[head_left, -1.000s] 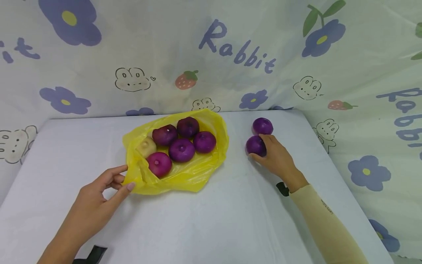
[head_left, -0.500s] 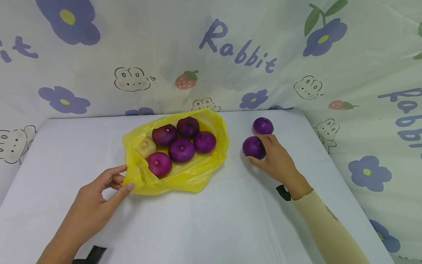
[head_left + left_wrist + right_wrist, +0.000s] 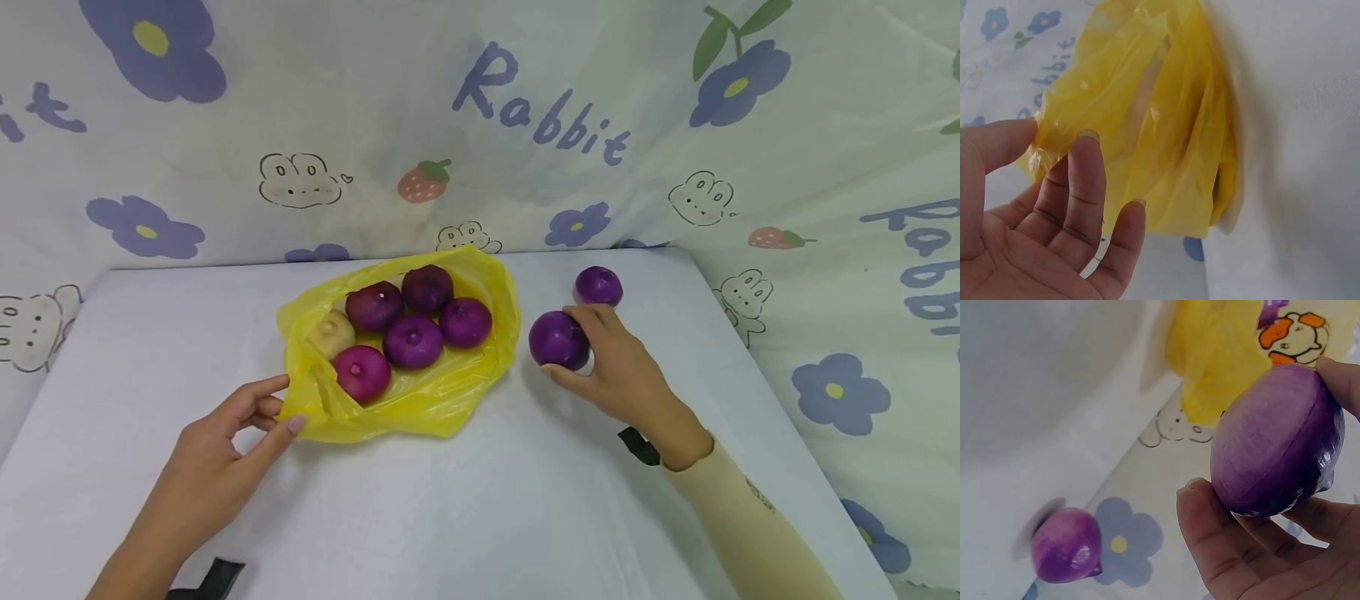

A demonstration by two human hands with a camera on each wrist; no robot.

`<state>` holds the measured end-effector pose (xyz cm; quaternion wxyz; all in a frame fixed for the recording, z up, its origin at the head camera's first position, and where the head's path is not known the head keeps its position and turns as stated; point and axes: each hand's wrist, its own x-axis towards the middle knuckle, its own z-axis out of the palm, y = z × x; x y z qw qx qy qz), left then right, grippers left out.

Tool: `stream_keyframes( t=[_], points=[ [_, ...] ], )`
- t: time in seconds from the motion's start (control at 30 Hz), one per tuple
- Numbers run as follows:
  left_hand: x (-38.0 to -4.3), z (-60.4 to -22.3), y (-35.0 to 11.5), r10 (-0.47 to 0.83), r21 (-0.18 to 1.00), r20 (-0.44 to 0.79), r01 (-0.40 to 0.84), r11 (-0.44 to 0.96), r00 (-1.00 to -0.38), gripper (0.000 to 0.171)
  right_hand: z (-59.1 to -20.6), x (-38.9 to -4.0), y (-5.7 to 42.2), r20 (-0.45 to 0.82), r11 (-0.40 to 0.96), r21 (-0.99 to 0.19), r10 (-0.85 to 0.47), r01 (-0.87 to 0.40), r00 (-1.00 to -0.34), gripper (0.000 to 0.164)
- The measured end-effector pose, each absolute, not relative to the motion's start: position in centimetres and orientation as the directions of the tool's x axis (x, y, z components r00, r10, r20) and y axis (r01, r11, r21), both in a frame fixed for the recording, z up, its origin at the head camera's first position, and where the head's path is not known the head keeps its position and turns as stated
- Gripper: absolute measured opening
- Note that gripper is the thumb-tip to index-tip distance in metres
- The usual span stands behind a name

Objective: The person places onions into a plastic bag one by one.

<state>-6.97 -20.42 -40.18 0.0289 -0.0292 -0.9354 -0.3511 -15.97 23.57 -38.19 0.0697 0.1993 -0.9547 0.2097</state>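
Observation:
A purple onion (image 3: 558, 340) is gripped between the thumb and fingers of my right hand (image 3: 628, 379), right of the bag. The right wrist view shows the same onion (image 3: 1272, 444) close up, smooth and shiny with a small pointed tip. My left hand (image 3: 213, 462) pinches the near-left rim of a yellow plastic bag (image 3: 442, 417) between thumb and fingers. Wide open on the table, the bag holds several purple onions (image 3: 412, 342) and one pale yellow onion (image 3: 333, 335). Another purple onion (image 3: 598, 286) rests on the table behind my right hand.
A white cloth (image 3: 465, 517) covers the table. Behind and to the right hangs a patterned curtain (image 3: 360, 100) with flowers, rabbits and strawberries. A black strap end (image 3: 217, 577) shows by my left wrist, another black strap (image 3: 639, 446) by my right.
My right hand has moved left toward the bag with the gripped onion, away from the onion behind it. The left hand and the bag have stayed in place.

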Motion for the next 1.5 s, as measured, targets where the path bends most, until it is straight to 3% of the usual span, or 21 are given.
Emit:
stream_keyframes(
  t=[0.43,0.7,1.0,1.5],
  points=[
    [-7.0,-40.2,-20.4,0.03,0.662,0.077,0.074,0.745,-0.997,0.051,-36.5,-15.6,20.5,0.253,0.775,-0.384,-0.435,-0.502,-0.864,0.079],
    [-6.8,-40.1,-20.3,0.025,0.66,0.077,0.069,0.748,-0.997,0.051,-36.9,-16.3,17.2,0.289,0.702,-0.379,-0.53,-0.603,-0.798,0.076],
    [-6.8,-40.0,-20.4,0.027,0.664,0.106,0.091,0.742,-0.994,0.051,-39.0,-17.2,14.5,0.209,0.709,-0.37,-0.567,-0.601,-0.797,0.081],
    [-6.7,-39.9,-20.2,0.037,0.677,0.124,0.112,0.727,-0.992,0.05,-41.4,-16.8,13.9,0.126,0.773,-0.287,-0.555,-0.566,-0.822,0.081]
  ],
)
